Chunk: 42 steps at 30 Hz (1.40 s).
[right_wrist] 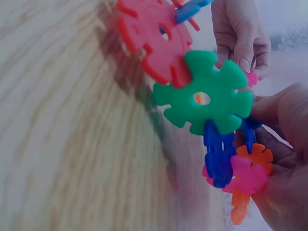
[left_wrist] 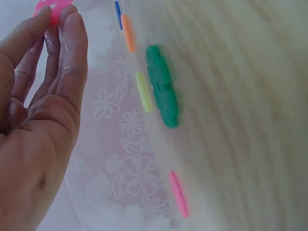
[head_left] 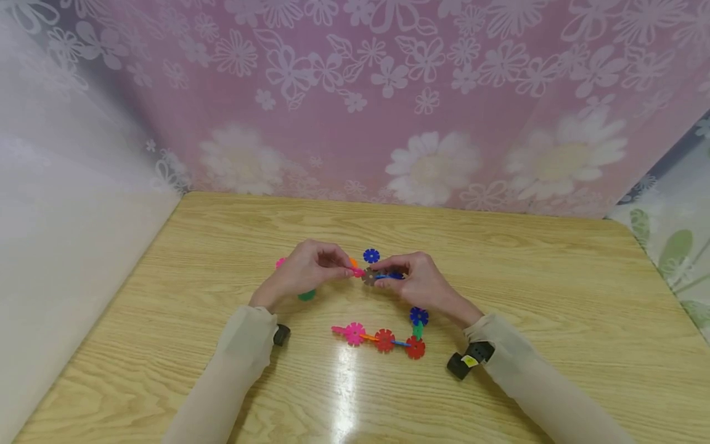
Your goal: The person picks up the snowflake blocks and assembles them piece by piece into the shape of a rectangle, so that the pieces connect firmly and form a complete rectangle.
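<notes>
My left hand point(head_left: 307, 268) pinches a pink flower-shaped plastic disc point(left_wrist: 57, 10) between thumb and fingertips. Facing it, my right hand point(head_left: 418, 280) holds linked flower-shaped discs, with a brown disc point(head_left: 370, 277) at its fingertips and blue ones behind. The pink disc is right at the brown one's edge. A row of linked discs stretches over the table below: a red disc point(head_left: 384, 340), a green disc point(right_wrist: 202, 96), a dark blue disc point(head_left: 419, 316) and a pink disc point(head_left: 355, 333) among them. Fingers partly hide the pieces near the right palm.
Loose discs lie beyond and around the left hand: a blue disc point(head_left: 371, 255), a green disc point(left_wrist: 162, 86), a yellow disc point(left_wrist: 143, 92) and a pink disc point(left_wrist: 178, 194). The wooden table point(head_left: 527, 308) meets a flowered pink curtain point(head_left: 344, 123) at the back.
</notes>
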### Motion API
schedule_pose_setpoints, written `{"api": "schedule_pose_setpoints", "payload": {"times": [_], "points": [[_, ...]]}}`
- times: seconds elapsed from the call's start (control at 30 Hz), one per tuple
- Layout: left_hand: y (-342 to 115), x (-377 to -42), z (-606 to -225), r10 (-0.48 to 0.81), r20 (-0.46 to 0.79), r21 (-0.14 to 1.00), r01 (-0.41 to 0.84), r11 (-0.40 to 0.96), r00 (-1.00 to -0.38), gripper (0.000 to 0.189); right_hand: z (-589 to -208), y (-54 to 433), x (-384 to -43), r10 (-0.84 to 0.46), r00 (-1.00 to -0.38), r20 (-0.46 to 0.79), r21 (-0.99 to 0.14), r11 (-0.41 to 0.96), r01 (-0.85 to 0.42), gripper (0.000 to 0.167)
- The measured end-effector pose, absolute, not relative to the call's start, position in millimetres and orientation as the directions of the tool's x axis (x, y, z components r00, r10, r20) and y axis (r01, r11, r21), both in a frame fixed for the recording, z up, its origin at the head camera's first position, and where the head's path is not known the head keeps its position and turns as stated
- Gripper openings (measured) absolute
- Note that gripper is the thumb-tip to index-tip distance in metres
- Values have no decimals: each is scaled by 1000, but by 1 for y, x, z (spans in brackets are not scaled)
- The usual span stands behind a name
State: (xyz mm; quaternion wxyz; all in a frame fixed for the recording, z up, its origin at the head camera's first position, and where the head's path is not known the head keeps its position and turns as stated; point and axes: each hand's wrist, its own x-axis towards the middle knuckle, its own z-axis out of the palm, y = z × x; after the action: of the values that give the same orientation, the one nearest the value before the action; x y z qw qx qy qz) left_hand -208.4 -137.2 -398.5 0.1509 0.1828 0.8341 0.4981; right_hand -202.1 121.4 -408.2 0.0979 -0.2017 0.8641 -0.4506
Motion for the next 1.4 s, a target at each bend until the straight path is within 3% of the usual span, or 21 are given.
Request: {"api": "schedule_pose_setpoints", "payload": {"times": [0.97,1.4], "points": [[-127,-207,-396,380,3,840,208,500,-925,5,-411,114,-201,-391,-918,72,-785,546,-294,24],[-125,-206,-399,396,16,837,229,497,-918,6,-410,113,-202,-387,-922,5,-801,550,-235,25]]}}
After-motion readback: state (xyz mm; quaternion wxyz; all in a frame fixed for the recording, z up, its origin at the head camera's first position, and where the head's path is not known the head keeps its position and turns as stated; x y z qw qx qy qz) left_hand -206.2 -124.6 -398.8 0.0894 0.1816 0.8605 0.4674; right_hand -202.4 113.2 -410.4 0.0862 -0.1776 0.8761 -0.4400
